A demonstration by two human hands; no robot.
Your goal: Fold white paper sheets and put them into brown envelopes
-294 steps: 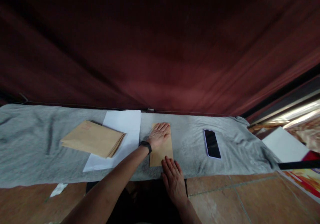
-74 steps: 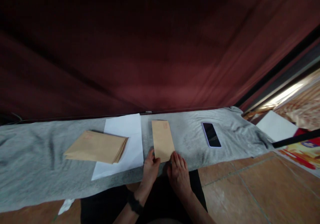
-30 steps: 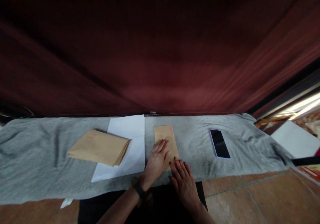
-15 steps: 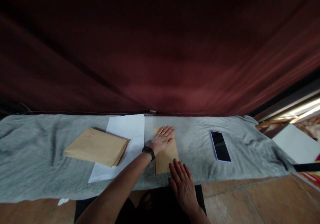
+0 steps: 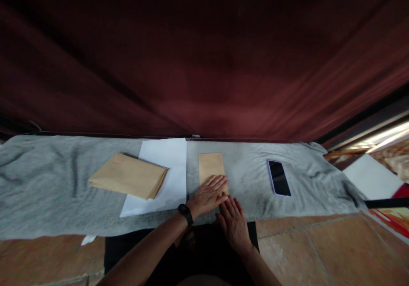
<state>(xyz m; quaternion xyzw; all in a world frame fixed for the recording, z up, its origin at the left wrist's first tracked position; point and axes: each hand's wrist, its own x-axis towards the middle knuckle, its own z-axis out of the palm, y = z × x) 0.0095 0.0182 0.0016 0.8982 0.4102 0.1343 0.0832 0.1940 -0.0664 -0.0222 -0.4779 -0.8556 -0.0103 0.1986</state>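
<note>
A brown paper envelope (image 5: 211,165) lies upright on the grey cloth in front of me, its lower part hidden under my hands. My left hand (image 5: 209,195), with a black band on the wrist, rests flat across it, fingers stretched to the right. Beside it, my right hand (image 5: 234,222) lies at the envelope's lower right corner, fingers extended and almost touching the left hand. Neither hand grips anything. To the left, a stack of brown envelopes (image 5: 129,175) sits askew on white paper sheets (image 5: 171,158).
A phone in a purple case (image 5: 279,178) lies on the right of the grey cloth (image 5: 41,184). Behind the narrow covered surface hangs a dark red curtain (image 5: 204,86). A white panel (image 5: 372,177) stands past the right end, above tiled floor (image 5: 303,243).
My left hand has slid down the envelope toward me, uncovering its top. The right hand has stayed near the lower corner. The view has shifted slightly.
</note>
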